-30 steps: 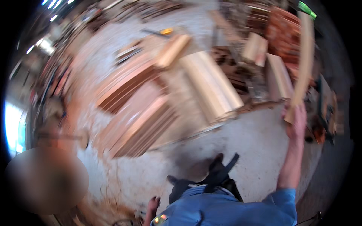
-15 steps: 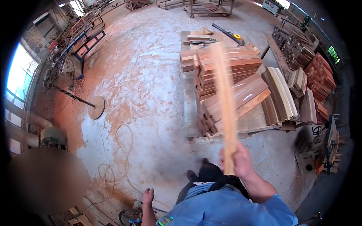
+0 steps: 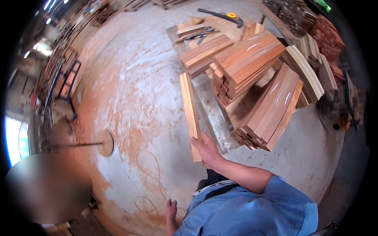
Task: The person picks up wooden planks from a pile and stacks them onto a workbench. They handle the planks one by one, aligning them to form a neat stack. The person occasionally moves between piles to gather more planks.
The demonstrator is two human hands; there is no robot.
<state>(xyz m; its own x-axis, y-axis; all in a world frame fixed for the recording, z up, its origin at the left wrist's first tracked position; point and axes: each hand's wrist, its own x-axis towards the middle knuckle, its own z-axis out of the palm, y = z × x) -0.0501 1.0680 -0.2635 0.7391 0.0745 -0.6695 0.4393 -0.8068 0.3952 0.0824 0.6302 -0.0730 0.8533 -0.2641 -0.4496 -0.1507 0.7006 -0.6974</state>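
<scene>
My right hand is closed around the lower end of a pale wooden board, which points up and away from me in front of my body. The board is long and narrow, and its far end is close to a short stack of boards. Down at my left side hangs my left hand, small in view, its fingers curled and no object showing in them. To the right of the held board stand a stack of reddish boards and a leaning bundle of brown boards.
The stacks rest on a low platform with a metal edge. Pliers and a dark bar with a yellow part lie at its far end. A round-based stand and a loose cable are on the dusty floor to the left.
My right hand has swung the board leftward, away from in front of the stacks. The view has turned, so the stacks appear tilted. My left hand still hangs low.
</scene>
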